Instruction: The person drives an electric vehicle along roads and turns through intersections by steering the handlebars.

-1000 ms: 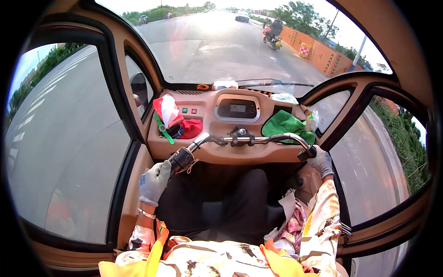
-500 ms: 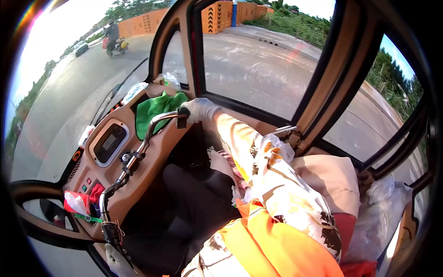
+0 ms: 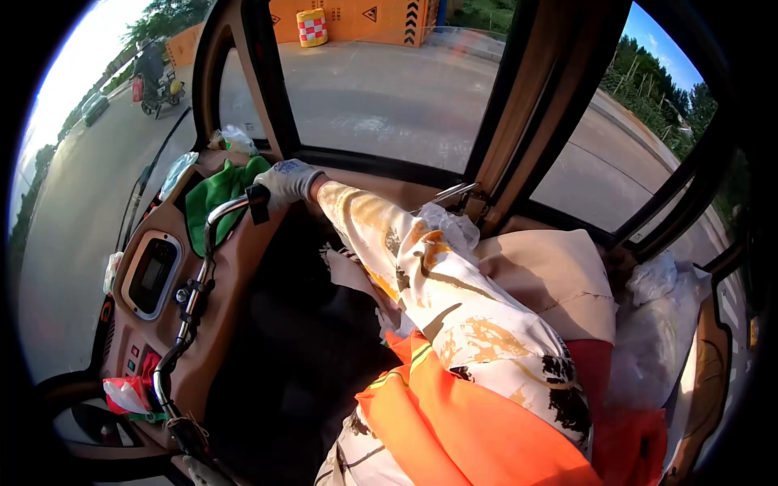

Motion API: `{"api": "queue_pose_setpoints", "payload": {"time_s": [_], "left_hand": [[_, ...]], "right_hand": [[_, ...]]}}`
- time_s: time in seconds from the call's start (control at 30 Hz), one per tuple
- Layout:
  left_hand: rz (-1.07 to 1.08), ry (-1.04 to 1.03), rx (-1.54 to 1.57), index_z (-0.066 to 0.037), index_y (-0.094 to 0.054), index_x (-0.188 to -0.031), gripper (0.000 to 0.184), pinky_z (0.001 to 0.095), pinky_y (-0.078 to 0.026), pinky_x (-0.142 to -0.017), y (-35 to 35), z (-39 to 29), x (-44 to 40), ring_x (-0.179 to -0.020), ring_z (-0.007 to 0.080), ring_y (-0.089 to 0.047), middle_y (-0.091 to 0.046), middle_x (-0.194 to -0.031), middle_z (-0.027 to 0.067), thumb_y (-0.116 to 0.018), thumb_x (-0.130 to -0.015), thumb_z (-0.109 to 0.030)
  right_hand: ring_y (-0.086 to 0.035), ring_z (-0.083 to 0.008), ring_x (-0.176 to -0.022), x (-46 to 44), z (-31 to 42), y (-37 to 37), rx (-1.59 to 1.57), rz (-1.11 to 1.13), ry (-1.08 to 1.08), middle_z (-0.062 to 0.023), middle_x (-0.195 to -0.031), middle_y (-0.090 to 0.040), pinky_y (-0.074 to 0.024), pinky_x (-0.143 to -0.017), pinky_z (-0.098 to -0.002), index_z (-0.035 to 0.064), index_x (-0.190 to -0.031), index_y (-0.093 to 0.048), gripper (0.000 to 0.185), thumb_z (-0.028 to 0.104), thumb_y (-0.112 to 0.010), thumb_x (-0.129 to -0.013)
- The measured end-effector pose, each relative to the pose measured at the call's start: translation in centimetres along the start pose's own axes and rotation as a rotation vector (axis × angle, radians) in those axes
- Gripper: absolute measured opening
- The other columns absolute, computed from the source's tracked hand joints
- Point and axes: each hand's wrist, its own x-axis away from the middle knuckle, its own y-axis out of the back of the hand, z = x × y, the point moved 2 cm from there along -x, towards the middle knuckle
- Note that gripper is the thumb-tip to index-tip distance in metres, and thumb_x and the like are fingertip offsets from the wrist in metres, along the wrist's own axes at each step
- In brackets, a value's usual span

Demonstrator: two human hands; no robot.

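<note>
My right hand [image 3: 285, 181], in a whitish knit work glove, is closed around the far end of the handlebar [image 3: 193, 301]; a black fitting [image 3: 258, 202] sits beside it on the metal tube. At the bottom edge, a small part of my gloved left hand [image 3: 203, 471] shows at the near end of the bar, closed on the grip; most of it is cut off. A green cloth [image 3: 212, 201] lies on the dashboard beside my right hand. Between the two ends, a display panel [image 3: 151, 275] is set into the tan dashboard [image 3: 235, 296].
Red and white packets [image 3: 128, 394] sit by the left grip. A tan cushion [image 3: 551, 279] and clear plastic bags [image 3: 660, 332] are beside me. Outside, a rider on a motorbike [image 3: 158, 89] and a car [image 3: 95, 108] are on the road, with orange barriers [image 3: 356, 20] alongside.
The cabin has shifted left and slightly down in view. A red-and-white checked drum has appeared by the barriers. My right hand keeps its hold; less of my left hand shows.
</note>
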Motion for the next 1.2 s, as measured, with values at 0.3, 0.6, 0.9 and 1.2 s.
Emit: {"api": "queue_pose_setpoints", "payload": {"time_s": [0.3, 0.6, 0.9, 1.2], "left_hand": [[0.06, -0.095, -0.139, -0.004, -0.073, -0.092, 0.054, 0.0282, -0.044, -0.05, 1.0, -1.6, 1.1, -0.053, 0.0094, -0.06, -0.061, -0.061, 0.0015, -0.054, -0.108, -0.052], [0.064, -0.078, -0.153, -0.003, -0.075, -0.096, 0.056, 0.0289, -0.048, -0.055, 1.3, -1.4, 0.8, -0.056, 0.0118, -0.064, -0.066, -0.065, 0.0024, -0.056, -0.106, -0.055], [0.084, -0.081, -0.147, -0.003, -0.074, -0.095, 0.055, 0.0285, -0.047, -0.051, 1.5, -1.7, 0.5, -0.053, 0.0098, -0.062, -0.065, -0.063, 0.0021, -0.056, -0.107, -0.053], [0.097, -0.112, -0.136, -0.003, -0.074, -0.094, 0.057, 0.0277, -0.047, -0.05, 1.4, -1.7, 0.2, -0.051, 0.0094, -0.061, -0.066, -0.063, 0.0024, -0.055, -0.107, -0.056]], "right_hand": [[-0.07, -0.0404, -0.106, -1.2, -1.5, -1.5, -0.095, 0.078, 0.025, -0.017, -0.113, -0.075, -0.0568, -0.091, -0.045, 0.0171, -0.118, -0.07, 0.051, 0.036, -0.082, -0.073], [-0.071, -0.039, -0.104, 0.2, 0.2, -0.7, -0.032, -0.083, -0.066, -0.0167, -0.111, -0.075, -0.0577, -0.09, -0.0448, 0.0181, -0.122, -0.07, 0.048, 0.027, -0.079, -0.076], [-0.071, -0.0373, -0.106, 1.3, 0.7, -1.2, -0.049, -0.119, -0.041, -0.0165, -0.112, -0.075, -0.0577, -0.091, -0.0456, 0.0191, -0.125, -0.069, 0.053, 0.024, -0.08, -0.073], [-0.073, -0.0358, -0.102, 1.9, 0.8, -1.3, 0.013, -0.199, -0.051, -0.0138, -0.108, -0.077, -0.0576, -0.089, -0.045, 0.0218, -0.122, -0.071, 0.048, 0.028, -0.082, -0.076]]}}
